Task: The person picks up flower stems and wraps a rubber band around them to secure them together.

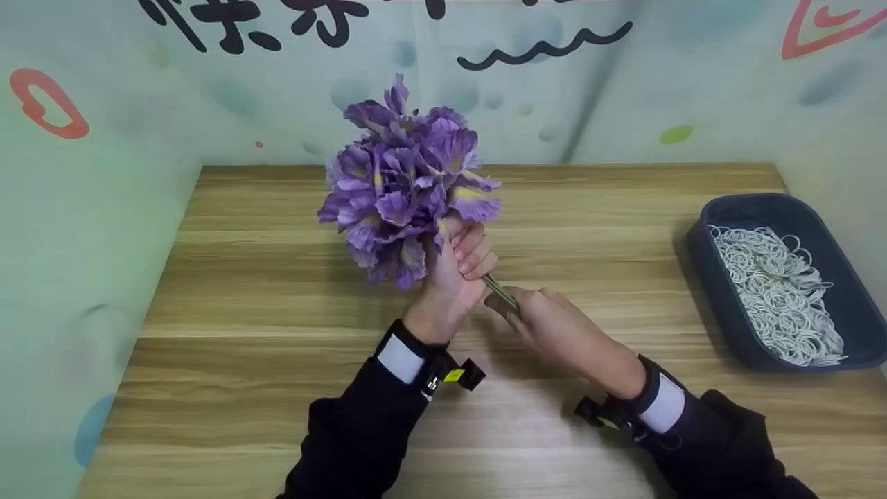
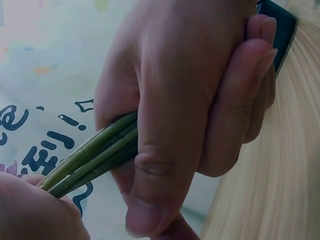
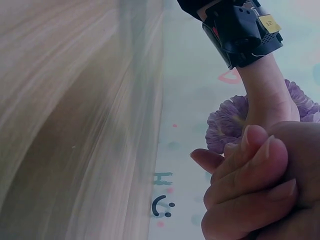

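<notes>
A bunch of purple artificial flowers (image 1: 409, 180) with yellow-marked petals is held up above the wooden table. My left hand (image 1: 457, 270) grips its stems right below the blooms, fingers curled round them. Lower down, my right hand (image 1: 554, 329) holds the green stems (image 1: 500, 291) near their ends. In the left wrist view, several stems (image 2: 95, 155) run from the left hand (image 2: 40, 210) into the right hand (image 2: 175, 100), where the thumb presses over them. The right wrist view shows the right hand's curled fingers (image 3: 250, 185), with petals (image 3: 227, 122) behind; the stem ends are hidden there.
A dark blue plastic bin (image 1: 859, 305) stands at the right of the table, holding many white rubber bands (image 1: 783, 298). The wooden table (image 1: 242, 312) meets a pale printed backdrop (image 1: 277, 104) at the back and sides. Both wrists wear strapped cameras.
</notes>
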`<state>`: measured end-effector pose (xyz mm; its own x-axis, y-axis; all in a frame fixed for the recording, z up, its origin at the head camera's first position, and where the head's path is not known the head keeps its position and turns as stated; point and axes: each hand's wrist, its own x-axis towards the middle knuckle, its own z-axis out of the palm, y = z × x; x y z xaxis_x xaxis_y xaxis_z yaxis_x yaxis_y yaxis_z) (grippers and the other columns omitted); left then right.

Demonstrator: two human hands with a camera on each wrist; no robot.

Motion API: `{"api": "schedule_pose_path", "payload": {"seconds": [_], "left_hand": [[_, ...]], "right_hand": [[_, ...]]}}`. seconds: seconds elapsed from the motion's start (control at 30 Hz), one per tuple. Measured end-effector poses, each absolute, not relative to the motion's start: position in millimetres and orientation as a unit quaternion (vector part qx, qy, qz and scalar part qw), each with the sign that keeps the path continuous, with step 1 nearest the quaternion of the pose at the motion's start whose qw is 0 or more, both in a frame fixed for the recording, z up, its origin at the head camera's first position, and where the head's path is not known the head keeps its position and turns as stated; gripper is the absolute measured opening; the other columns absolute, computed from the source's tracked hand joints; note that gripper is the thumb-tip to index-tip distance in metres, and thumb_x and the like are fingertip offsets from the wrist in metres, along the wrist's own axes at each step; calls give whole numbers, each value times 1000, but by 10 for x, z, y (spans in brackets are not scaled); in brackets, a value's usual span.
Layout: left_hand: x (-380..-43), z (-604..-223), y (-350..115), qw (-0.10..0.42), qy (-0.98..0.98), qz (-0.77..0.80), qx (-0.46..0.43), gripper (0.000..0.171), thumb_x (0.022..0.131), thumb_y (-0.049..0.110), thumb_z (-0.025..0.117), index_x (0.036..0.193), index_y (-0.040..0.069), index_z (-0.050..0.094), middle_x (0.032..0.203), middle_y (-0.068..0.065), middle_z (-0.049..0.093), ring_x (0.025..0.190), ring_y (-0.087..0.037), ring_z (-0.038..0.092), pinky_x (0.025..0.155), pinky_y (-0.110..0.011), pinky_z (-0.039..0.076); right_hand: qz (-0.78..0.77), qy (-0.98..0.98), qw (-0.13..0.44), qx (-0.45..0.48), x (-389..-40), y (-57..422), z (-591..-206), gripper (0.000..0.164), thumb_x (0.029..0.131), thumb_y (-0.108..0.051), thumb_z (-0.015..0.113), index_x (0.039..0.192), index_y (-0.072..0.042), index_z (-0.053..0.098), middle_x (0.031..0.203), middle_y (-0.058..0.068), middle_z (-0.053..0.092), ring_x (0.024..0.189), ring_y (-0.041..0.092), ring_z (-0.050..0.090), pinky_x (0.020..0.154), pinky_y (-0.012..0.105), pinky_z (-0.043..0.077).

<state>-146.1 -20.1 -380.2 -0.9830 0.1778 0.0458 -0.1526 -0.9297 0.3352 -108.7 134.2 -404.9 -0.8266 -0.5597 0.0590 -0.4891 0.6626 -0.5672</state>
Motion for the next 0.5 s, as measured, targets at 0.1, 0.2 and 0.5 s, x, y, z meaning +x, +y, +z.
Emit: {"api": "schedule_pose_path", "payload": {"seconds": [0.1, 0.2, 0.5], "left_hand": [[-1461, -3824, -197, 88, 158, 982, 53, 41, 91, 13, 48, 61, 21, 21, 46, 12, 34, 39, 1, 19, 37, -11, 14], [-1462, -3856, -192, 91, 148, 983, 62, 44, 84, 17, 58, 62, 21, 20, 46, 12, 32, 41, 0, 14, 37, -11, 13], [-1501, -3920, -194, 88, 146, 985, 25, 41, 93, 15, 43, 58, 22, 24, 44, 12, 34, 36, 1, 20, 35, -12, 13]], "right_hand": [[-289, 909, 60, -293, -1082, 1348, -4038, 24, 105, -23, 55, 95, -6, 68, 62, -8, 48, 50, 6, 48, 44, 24, 45], [-278, 911, 56, -299, -1084, 1352, -4030, 24, 105, -26, 55, 96, -7, 67, 64, -7, 52, 49, 6, 49, 42, 23, 45], [-235, 917, 68, -314, -1067, 1497, -4021, 26, 102, -36, 59, 87, -15, 55, 60, -10, 41, 47, 6, 42, 41, 25, 40]]}}
